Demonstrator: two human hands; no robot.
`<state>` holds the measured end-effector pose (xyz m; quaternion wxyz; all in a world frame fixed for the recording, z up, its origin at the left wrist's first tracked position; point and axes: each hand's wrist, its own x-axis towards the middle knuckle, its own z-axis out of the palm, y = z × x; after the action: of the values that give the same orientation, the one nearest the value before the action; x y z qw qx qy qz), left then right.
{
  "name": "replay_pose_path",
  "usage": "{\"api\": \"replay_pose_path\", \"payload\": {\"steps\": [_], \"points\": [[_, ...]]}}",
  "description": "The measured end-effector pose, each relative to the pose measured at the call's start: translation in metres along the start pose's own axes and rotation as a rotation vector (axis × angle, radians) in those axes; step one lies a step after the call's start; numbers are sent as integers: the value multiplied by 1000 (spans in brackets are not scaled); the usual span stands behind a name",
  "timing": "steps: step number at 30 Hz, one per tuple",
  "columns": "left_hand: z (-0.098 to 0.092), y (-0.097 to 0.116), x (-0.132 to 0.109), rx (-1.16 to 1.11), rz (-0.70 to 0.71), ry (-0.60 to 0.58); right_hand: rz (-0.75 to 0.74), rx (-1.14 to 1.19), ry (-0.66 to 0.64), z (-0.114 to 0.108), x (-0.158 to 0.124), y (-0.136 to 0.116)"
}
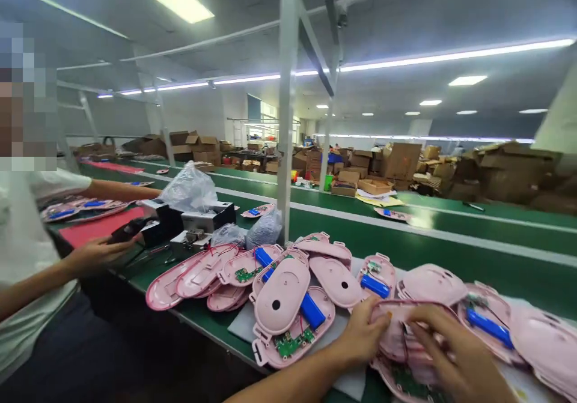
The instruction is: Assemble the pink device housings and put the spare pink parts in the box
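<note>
A pink plastic casing half [388, 343] is gripped at its left rim by my left hand [366, 334], thumb on the inside. My right hand [451, 346] reaches into the same casing from the right, its fingers curled beside a thin dark wire [404, 340]. Whatever those fingertips pinch is hidden. Below this casing lies another pink shell with a green circuit board [412, 379]. To the left, an open casing holds a blue battery [312, 310] and a green board [291, 343], partly covered by a pink cover with a round hole [285, 289].
More pink shells [202, 274] are heaped leftward and rightward on the green conveyor table [342, 214]. A metal post [288, 103] rises behind them. At left, a co-worker's hand [97, 253] holds a dark tool [130, 229] beside bagged parts [189, 187]. Cardboard boxes [401, 166] stand behind.
</note>
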<state>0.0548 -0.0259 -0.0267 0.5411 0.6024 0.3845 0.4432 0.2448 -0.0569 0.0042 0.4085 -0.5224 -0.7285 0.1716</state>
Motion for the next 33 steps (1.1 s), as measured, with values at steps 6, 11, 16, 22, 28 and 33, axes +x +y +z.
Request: {"api": "replay_pose_path", "payload": {"steps": [6, 11, 16, 22, 28, 33], "points": [[-4, -7, 25, -156, -3, 107, -225, -225, -250, 22, 21, -29], [-1, 0, 29, -221, 25, 13, -147, -225, -240, 8, 8, -29], [2, 0, 23, -341, -47, 103, -61, -232, -189, 15, 9, -35], [6, 6, 19, -513, -110, 42, 15, -478, -152, 28, 12, -44], [4, 14, 12, -583, -113, -35, 188, -547, -94, 29, 20, -42], [3, 12, 12, -567, -109, -48, 174, -261, -200, 11, 21, -35]]}}
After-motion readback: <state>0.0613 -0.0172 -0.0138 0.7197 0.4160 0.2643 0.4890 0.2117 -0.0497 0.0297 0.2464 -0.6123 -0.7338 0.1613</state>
